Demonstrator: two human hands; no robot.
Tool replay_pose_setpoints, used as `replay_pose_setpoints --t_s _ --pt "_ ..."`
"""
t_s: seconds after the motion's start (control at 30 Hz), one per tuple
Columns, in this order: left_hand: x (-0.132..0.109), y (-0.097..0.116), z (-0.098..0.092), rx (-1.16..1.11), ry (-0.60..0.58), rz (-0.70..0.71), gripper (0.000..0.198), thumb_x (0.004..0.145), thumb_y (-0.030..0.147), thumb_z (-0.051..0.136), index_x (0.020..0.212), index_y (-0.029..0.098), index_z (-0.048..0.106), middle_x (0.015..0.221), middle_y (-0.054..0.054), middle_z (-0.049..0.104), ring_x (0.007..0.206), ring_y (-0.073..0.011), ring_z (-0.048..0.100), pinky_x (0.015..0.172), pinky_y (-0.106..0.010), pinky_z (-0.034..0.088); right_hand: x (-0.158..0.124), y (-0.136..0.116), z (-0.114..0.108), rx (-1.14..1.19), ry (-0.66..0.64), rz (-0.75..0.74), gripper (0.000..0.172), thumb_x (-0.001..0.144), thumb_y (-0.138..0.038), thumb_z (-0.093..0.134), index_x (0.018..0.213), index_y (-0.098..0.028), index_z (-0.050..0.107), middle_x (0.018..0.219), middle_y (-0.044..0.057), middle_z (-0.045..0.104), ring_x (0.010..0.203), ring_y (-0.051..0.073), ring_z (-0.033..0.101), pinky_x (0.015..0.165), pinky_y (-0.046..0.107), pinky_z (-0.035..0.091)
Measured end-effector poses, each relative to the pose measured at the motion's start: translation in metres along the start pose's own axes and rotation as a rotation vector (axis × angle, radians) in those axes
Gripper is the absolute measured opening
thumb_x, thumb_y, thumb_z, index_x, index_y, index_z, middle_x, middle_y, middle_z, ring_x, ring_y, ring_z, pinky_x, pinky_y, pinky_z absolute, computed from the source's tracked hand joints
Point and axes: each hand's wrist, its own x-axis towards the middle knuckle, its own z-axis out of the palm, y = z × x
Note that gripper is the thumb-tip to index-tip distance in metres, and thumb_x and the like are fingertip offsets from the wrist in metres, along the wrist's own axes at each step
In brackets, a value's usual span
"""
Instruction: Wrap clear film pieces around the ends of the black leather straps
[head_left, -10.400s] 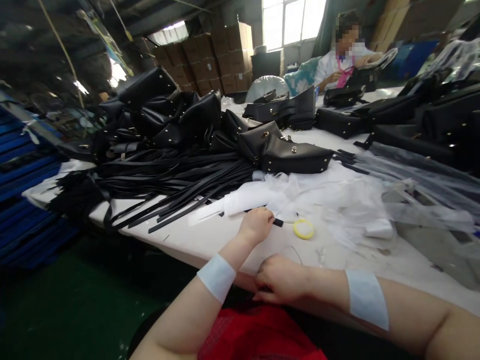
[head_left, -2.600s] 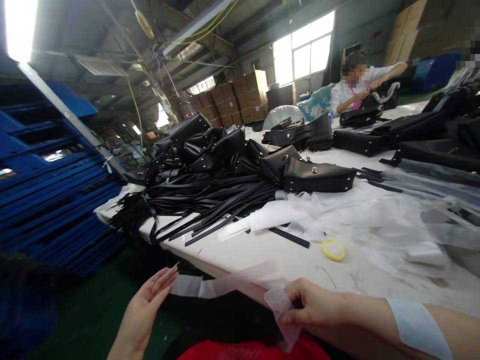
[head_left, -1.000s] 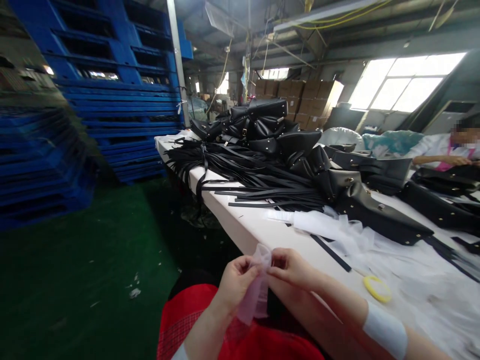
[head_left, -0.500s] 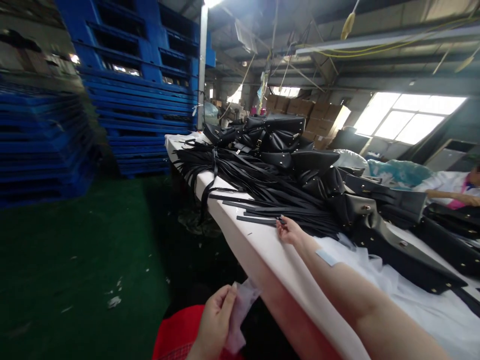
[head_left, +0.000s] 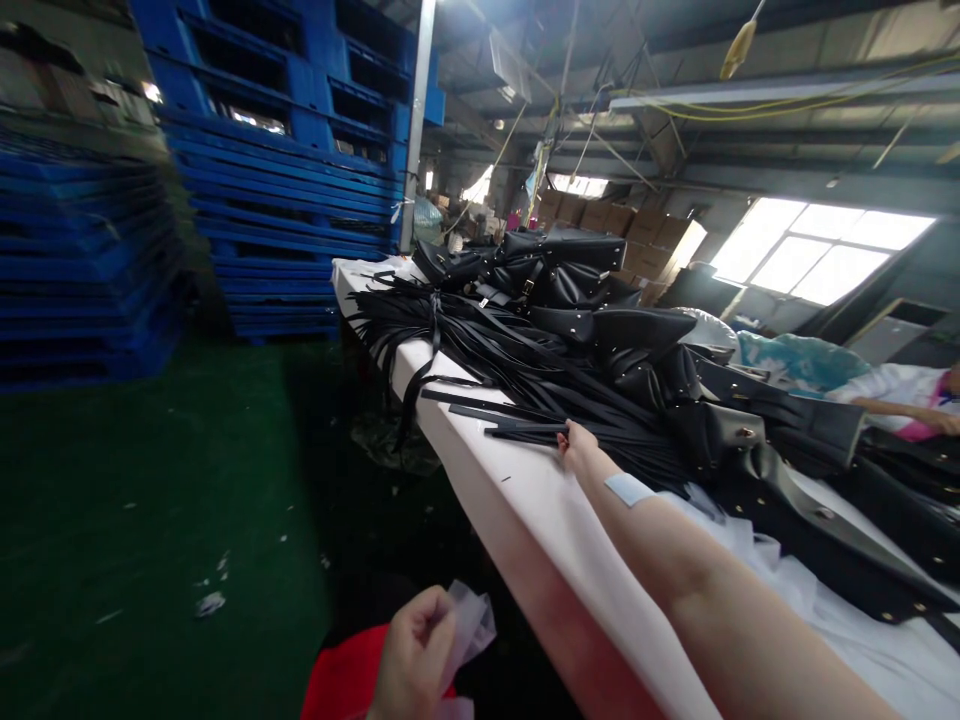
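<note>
My right hand (head_left: pixel 579 448) reaches out across the white table (head_left: pixel 525 500) and pinches the end of a black strap (head_left: pixel 525 430) at the near edge of a big heap of black straps (head_left: pixel 480 350). Down by my lap, my left hand (head_left: pixel 411 660) is closed on a piece of thin translucent plastic wrap (head_left: pixel 469 625). Black leather bags (head_left: pixel 570 280) are piled behind and to the right of the straps.
Stacked blue pallets (head_left: pixel 277 160) stand at the left beyond a green floor (head_left: pixel 150 520). Cardboard boxes (head_left: pixel 600 210) are stacked far back. Another person's arm (head_left: pixel 900 405) rests at the table's far right. White plastic sheets (head_left: pixel 757 540) lie under the bags near my forearm.
My right hand has left the plastic wrap, stretched out to the strap heap and closed on a strap end. My left hand keeps the wrap and has sunk lower. The view turned left.
</note>
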Motion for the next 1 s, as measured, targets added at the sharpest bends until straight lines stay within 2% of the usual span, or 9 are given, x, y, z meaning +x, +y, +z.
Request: replay_pose_setpoints --t_s 0.23,0.37,0.43,0.53,0.73,0.83,0.87,0.93,1.0 --pt "0.001 0.007 0.004 0.24 -0.054 0.158 0.035 0.08 0.044 0.066 0.058 0.017 0.062 0.068 -0.005 0.057 0.067 -0.0183 0.053 0.062 -0.026 0.043 -0.01 -0.001 -0.001 -0.014 -0.08 -0.009 0.034 0.094 -0.033 0.059 0.123 -0.016 0.057 0.121 0.01 0.06 0.102 0.022 0.062 0.085 0.042 0.055" --pt "0.003 0.009 0.0 0.229 -0.068 0.115 0.03 0.073 0.043 0.073 0.061 0.016 0.068 0.071 -0.007 0.061 0.069 -0.0199 0.056 0.062 -0.026 0.045 -0.03 0.014 -0.02 -0.018 -0.212 -0.063 0.021 0.094 -0.03 0.059 0.107 -0.013 0.061 0.095 0.004 0.064 0.073 0.012 0.062 0.062 0.026 0.054" --pt "0.004 0.011 -0.001 0.224 -0.058 0.107 0.028 0.072 0.04 0.074 0.06 0.015 0.068 0.069 -0.006 0.061 0.066 -0.0188 0.056 0.061 -0.026 0.045 -0.045 0.024 -0.038 -0.004 -0.29 -0.096 0.013 0.091 -0.025 0.062 0.088 -0.012 0.059 0.072 -0.002 0.058 0.052 0.006 0.051 0.045 0.017 0.043" --pt "0.0 0.019 0.001 0.251 -0.069 0.127 0.023 0.073 0.034 0.073 0.06 0.015 0.068 0.068 -0.005 0.061 0.065 -0.0175 0.056 0.062 -0.025 0.045 -0.069 0.037 -0.074 0.031 -0.404 -0.13 0.023 0.084 -0.023 0.069 0.071 -0.016 0.051 0.056 -0.006 0.049 0.041 0.004 0.04 0.035 0.016 0.03" --pt "-0.009 0.038 0.011 0.441 -0.242 0.238 0.025 0.081 0.038 0.068 0.07 0.017 0.073 0.076 -0.007 0.068 0.07 -0.0189 0.06 0.065 -0.028 0.048 -0.11 0.048 -0.148 0.086 -0.531 -0.161 0.032 0.066 -0.034 0.082 0.069 -0.017 0.055 0.055 -0.005 0.049 0.042 0.006 0.039 0.034 0.019 0.029" --pt "-0.015 0.05 0.021 0.561 -0.394 0.34 0.018 0.084 0.036 0.067 0.076 0.022 0.076 0.081 -0.006 0.072 0.089 -0.0238 0.063 0.083 -0.037 0.048 -0.121 0.048 -0.178 0.092 -0.555 -0.157 0.032 0.063 -0.035 0.084 0.069 -0.016 0.059 0.057 -0.003 0.052 0.044 0.006 0.039 0.035 0.019 0.028" --pt "-0.017 0.056 0.027 0.603 -0.442 0.377 0.014 0.085 0.034 0.067 0.079 0.025 0.076 0.084 -0.005 0.074 0.101 -0.0261 0.061 0.095 -0.043 0.043 -0.123 0.048 -0.188 0.088 -0.57 -0.16 0.032 0.064 -0.035 0.083 0.069 -0.015 0.059 0.058 -0.003 0.052 0.045 0.006 0.039 0.036 0.019 0.027" --pt "-0.023 0.068 0.041 0.679 -0.524 0.418 0.011 0.086 0.03 0.066 0.079 0.028 0.075 0.087 -0.001 0.075 0.122 -0.0283 0.053 0.113 -0.055 0.021 -0.125 0.048 -0.204 0.075 -0.608 -0.168 0.031 0.066 -0.036 0.082 0.068 -0.015 0.06 0.06 -0.002 0.053 0.047 0.006 0.039 0.037 0.019 0.026" --pt "-0.029 0.08 0.059 0.729 -0.617 0.401 0.013 0.086 0.026 0.064 0.077 0.028 0.074 0.089 0.002 0.075 0.132 -0.0277 0.046 0.116 -0.06 -0.001 -0.127 0.048 -0.218 0.059 -0.644 -0.184 0.031 0.068 -0.038 0.081 0.069 -0.015 0.06 0.061 -0.002 0.053 0.048 0.007 0.039 0.038 0.02 0.026"
